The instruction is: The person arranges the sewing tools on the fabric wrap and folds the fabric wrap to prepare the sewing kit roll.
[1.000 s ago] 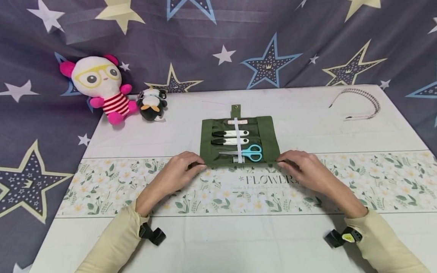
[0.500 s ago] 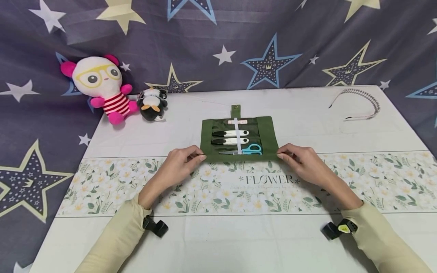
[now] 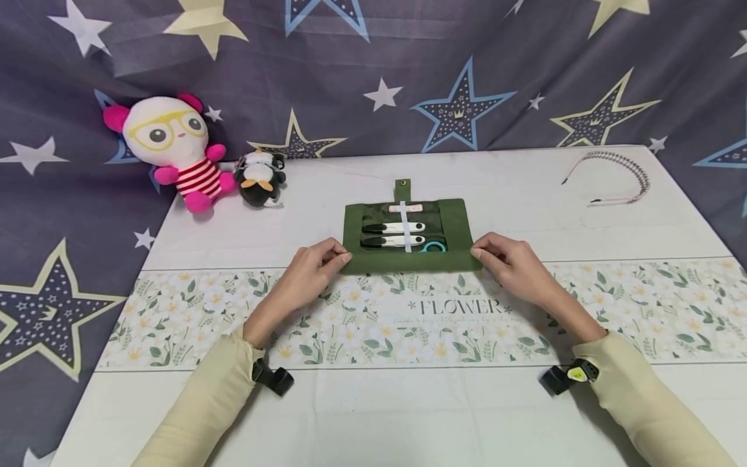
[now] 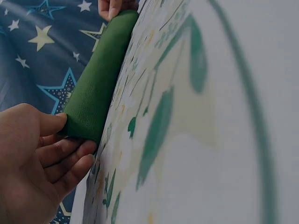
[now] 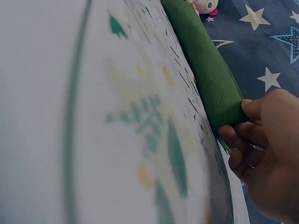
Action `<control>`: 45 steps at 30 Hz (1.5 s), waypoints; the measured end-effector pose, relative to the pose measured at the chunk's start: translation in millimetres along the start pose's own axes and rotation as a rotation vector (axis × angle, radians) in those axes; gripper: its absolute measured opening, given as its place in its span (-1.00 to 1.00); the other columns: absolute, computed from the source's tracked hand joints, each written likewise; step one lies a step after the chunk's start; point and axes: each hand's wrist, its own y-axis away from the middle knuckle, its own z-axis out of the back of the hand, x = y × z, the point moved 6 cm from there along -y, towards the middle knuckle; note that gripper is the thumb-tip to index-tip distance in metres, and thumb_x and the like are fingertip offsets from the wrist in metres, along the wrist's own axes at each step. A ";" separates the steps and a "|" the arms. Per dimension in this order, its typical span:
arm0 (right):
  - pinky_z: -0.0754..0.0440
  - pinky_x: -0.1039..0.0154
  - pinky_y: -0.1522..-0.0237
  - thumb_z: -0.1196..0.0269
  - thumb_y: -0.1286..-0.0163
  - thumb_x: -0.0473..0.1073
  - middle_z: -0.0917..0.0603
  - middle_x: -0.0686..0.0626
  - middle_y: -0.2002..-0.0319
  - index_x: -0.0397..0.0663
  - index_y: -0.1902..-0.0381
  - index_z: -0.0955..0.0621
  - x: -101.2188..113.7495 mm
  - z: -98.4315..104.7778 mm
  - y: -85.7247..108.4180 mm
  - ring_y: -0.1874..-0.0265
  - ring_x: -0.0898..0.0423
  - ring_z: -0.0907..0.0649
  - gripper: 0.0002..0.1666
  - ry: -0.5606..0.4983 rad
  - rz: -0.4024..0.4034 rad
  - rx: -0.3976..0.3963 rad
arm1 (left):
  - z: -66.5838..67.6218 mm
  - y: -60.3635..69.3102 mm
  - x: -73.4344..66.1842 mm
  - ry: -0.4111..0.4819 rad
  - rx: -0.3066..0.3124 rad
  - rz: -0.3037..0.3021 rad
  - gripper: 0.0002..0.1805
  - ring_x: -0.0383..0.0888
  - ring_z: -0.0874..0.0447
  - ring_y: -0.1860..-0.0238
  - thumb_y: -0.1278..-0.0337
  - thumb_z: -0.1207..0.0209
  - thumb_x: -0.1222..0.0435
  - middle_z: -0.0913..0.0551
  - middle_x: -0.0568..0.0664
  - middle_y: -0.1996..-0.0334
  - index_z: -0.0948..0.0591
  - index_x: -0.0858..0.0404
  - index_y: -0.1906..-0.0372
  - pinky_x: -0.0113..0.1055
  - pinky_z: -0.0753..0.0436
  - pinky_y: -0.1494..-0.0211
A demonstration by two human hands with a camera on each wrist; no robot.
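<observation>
A green fabric tool pouch (image 3: 461, 224) lies spread on the table, its near edge folded up over the lower part. My left hand (image 3: 312, 269) pinches the near left corner of that fold, thumb on top. At the near right corner my right hand (image 3: 508, 263) pinches the same fold. Inside the pouch, a white elastic strap (image 3: 406, 224) crosses two white-and-black tools (image 3: 385, 228) and a small pale item at the top. Of the blue scissors (image 3: 434, 246) only part of the handle shows; the fold covers the rest. Both wrist views show the rolled green edge (image 4: 96, 79) between thumb and fingers.
A pink-and-white plush toy (image 3: 181, 149) and a small penguin plush (image 3: 259, 178) sit at the back left. A headband (image 3: 627, 168) lies at the back right. A snap tab (image 3: 403, 189) sticks out from the pouch's far side. Behind the table hangs a star-patterned cloth (image 3: 332, 78).
Both hands have moved away from the body, turning the pouch's near edge up and over. The fold has covered the scissors' blades and most of their handle.
</observation>
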 end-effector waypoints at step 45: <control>-0.26 0.25 0.61 -0.13 -0.63 -0.27 -0.48 -0.02 0.59 -0.30 0.09 -0.66 -8.6 -8.9 -22.5 0.71 0.16 -0.29 -0.80 0.010 -0.214 0.014 | -11.2 -2.2 -1.6 -0.047 0.057 -0.032 -0.42 0.01 -0.51 0.17 -0.34 -0.31 0.34 -0.47 0.17 -0.02 -0.41 0.22 -0.39 -0.07 -0.56 0.12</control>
